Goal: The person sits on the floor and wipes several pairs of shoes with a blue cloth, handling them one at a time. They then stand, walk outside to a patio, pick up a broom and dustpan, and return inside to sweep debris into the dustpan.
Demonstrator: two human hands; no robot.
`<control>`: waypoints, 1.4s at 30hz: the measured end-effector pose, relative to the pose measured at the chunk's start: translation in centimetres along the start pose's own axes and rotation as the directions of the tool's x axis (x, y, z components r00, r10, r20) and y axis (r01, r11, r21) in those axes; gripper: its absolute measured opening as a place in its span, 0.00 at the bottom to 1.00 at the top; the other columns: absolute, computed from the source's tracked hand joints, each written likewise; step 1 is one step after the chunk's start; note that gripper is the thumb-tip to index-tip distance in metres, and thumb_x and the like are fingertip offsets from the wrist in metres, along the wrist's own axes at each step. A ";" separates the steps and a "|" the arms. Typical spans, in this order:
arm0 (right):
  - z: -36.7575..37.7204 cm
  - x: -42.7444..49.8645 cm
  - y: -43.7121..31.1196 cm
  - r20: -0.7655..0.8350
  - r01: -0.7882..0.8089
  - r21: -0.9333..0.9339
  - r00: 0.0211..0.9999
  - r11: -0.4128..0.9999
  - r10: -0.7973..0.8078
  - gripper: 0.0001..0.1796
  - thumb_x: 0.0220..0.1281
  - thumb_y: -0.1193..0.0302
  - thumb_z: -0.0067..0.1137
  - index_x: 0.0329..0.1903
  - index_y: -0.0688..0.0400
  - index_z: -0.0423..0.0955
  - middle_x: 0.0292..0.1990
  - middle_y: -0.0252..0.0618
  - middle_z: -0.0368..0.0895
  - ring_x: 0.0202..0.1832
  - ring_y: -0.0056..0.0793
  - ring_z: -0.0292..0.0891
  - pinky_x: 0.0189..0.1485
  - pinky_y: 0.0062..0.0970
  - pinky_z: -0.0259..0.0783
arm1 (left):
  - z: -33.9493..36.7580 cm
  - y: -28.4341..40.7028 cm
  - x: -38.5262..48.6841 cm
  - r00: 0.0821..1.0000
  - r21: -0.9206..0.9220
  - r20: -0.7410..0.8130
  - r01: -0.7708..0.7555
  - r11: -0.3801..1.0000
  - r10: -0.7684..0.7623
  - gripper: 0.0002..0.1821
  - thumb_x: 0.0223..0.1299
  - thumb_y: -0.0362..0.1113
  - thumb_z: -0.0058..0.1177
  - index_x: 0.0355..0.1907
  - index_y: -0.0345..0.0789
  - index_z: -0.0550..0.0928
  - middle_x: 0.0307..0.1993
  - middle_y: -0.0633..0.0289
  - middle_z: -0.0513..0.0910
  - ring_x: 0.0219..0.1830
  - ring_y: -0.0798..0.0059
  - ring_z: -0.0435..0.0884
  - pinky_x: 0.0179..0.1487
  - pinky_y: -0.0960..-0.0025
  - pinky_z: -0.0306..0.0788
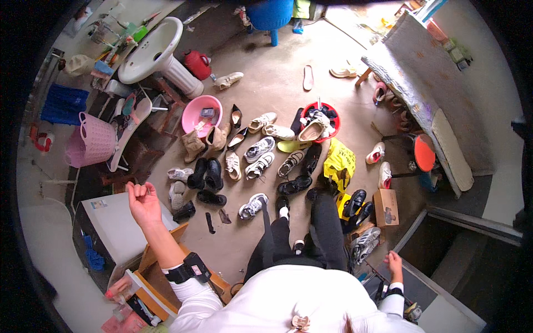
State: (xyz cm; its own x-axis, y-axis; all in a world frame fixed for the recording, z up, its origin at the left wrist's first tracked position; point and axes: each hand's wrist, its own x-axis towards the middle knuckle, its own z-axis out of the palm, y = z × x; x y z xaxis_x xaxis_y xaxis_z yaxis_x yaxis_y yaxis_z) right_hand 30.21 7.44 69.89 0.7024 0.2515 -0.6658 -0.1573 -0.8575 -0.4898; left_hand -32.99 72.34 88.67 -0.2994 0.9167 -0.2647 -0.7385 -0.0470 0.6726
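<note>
My left hand (143,202) is raised at the left with its fingers curled, over the white top of a cabinet (112,220). My right hand (393,263) hangs low at the right, fingers loosely bent, near a pair of grey striped sneakers (366,243). Neither hand shows anything held. Many shoes lie on the floor before me: a white sneaker (253,206) by my feet, black boots (205,174), tan ankle boots (218,137), black pointed heels (236,116) and black loafers (356,203). A red basin (338,125) holds a beige flat shoe (311,131) and dark items.
A pink basin (187,112) stands beyond the boots. At the left are a pedestal sink (181,75) and a pink basket (93,141). To the right stand a red-topped stool (424,153), a cardboard box (386,208), a yellow bag (339,160) and a covered board (441,104).
</note>
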 end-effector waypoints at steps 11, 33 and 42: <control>6.7 20.6 -29.3 0.193 0.335 -0.242 0.936 0.910 -0.294 0.18 0.62 0.65 0.50 0.50 0.63 0.75 0.40 0.47 0.83 0.38 0.32 0.82 0.40 0.31 0.76 | -0.8 5.1 7.5 0.904 0.077 -0.326 -0.267 0.961 0.278 0.07 0.71 0.34 0.40 0.47 0.38 0.72 0.15 0.75 0.53 0.19 0.85 0.56 0.46 0.71 0.66; 18.5 42.1 -90.6 0.017 0.204 -0.512 0.974 0.834 -0.228 0.19 0.58 0.60 0.51 0.49 0.54 0.79 0.46 0.47 0.81 0.49 0.45 0.77 0.54 0.35 0.71 | 48.7 -29.1 57.5 0.964 -0.077 0.214 0.178 0.981 -0.158 0.24 0.72 0.52 0.35 0.18 0.46 0.63 0.11 0.74 0.55 0.13 0.87 0.52 0.36 0.79 0.64; 21.3 42.5 -89.3 -0.360 0.175 0.185 0.928 0.967 -0.099 0.18 0.65 0.64 0.49 0.53 0.58 0.75 0.40 0.48 0.83 0.36 0.26 0.81 0.41 0.26 0.76 | 76.9 -41.4 65.3 0.604 -0.007 0.658 0.602 0.798 -0.450 0.26 0.73 0.50 0.34 0.16 0.42 0.58 0.13 0.71 0.51 0.15 0.82 0.50 0.36 0.72 0.63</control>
State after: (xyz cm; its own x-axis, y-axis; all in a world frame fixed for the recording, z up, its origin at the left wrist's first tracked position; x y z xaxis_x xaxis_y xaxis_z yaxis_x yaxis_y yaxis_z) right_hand 59.35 104.26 73.33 0.9172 0.1562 -0.3666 -0.1579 -0.7022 -0.6943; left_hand 24.47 164.62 96.69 0.5492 0.8357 -0.0072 -0.7738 0.5118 0.3732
